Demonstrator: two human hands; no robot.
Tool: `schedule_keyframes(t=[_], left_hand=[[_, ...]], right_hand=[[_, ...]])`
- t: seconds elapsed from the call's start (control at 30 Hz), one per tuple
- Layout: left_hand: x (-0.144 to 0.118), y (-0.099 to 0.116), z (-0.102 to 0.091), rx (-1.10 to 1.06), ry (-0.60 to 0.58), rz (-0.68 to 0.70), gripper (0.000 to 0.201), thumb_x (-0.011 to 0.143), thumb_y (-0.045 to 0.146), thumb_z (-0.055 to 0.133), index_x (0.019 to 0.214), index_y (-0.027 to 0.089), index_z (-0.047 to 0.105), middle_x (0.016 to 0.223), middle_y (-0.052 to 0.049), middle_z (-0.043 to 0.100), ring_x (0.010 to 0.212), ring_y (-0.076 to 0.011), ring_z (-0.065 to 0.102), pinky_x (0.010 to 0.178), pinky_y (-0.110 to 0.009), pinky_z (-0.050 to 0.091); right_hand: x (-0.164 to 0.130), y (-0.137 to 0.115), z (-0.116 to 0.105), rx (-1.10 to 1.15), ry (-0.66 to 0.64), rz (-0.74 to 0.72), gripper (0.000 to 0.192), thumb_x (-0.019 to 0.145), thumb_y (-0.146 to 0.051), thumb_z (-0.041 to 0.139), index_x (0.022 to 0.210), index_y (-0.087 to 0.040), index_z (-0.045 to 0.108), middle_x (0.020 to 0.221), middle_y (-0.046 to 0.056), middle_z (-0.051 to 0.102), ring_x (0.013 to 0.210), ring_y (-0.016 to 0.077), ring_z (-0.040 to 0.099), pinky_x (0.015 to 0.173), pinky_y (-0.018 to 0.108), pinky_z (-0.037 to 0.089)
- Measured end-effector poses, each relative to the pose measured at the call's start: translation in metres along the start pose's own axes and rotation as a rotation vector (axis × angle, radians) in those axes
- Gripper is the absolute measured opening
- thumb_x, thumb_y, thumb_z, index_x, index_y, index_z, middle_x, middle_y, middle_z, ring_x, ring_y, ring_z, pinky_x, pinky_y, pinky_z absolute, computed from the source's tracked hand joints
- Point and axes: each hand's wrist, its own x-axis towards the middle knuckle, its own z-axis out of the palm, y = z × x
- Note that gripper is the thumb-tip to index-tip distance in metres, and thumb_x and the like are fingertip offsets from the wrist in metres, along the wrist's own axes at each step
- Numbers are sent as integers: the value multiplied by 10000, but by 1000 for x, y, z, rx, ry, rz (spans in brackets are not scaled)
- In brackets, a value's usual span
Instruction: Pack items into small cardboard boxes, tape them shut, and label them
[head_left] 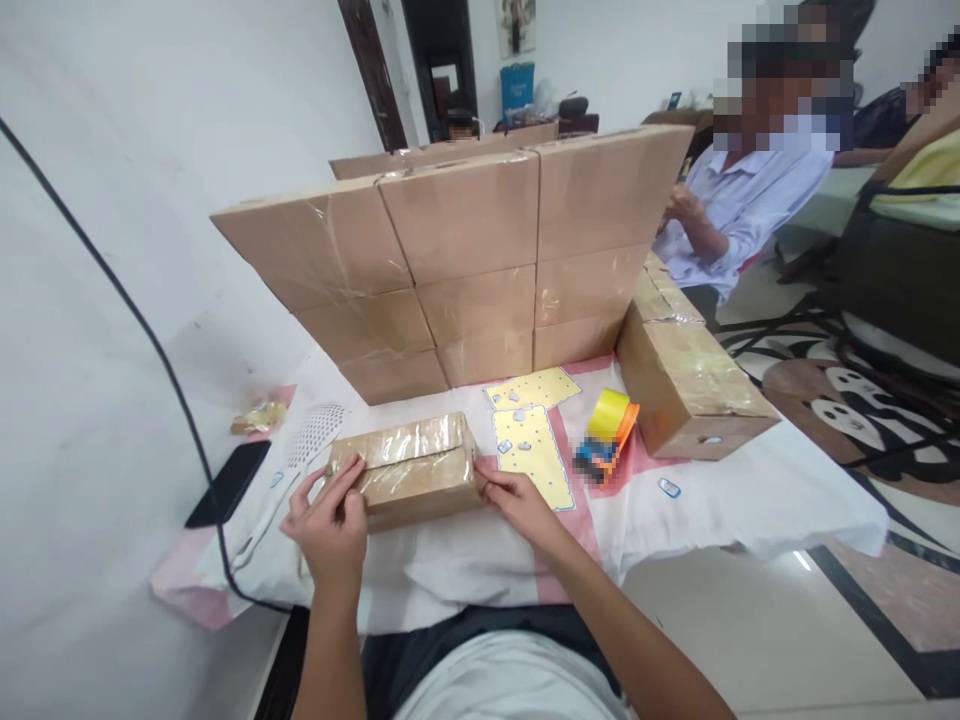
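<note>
A brown cardboard box [420, 480], its top seam covered with clear tape, lies on the cloth in front of me. My left hand [330, 515] grips its left end, fingers bent over the top edge. At the right end, my right hand [514, 500] has its fingers pressed together against the end face. Whether anything small sits between those fingertips cannot be made out. Right of the box lies a tape dispenser [607, 430] with a yellow and orange body, part of it pixelated.
Stacked cardboard boxes [480, 240] form a wall behind, and another taped box [675, 380] stands at the right. A white perforated scoop-like thing [315, 430] and a black phone-like slab [229, 485] lie left. A seated person [765, 190] is beyond the table's right side.
</note>
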Motion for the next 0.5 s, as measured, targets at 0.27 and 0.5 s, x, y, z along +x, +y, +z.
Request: schedule_keyframes(t=[0.27, 0.5], left_hand=[[0, -3, 2, 16, 21, 23, 297, 894, 205, 541, 1017, 257, 806, 1071, -71, 795, 1164, -322, 634, 1090, -571, 317], [1, -9, 5, -19, 38, 19, 288, 890, 222, 551, 1002, 274, 811, 1058, -47, 801, 1142, -309, 633, 1075, -536, 352]], right_hand=[[-8, -8, 8, 1, 39, -49, 378, 794, -313, 590, 1074, -243, 833, 701, -6, 615, 734, 184, 521, 774, 341, 437], [-3, 0, 12, 104, 77, 43, 508, 750, -368, 624, 1208, -225, 792, 574, -40, 465, 534, 124, 336, 523, 263, 285]])
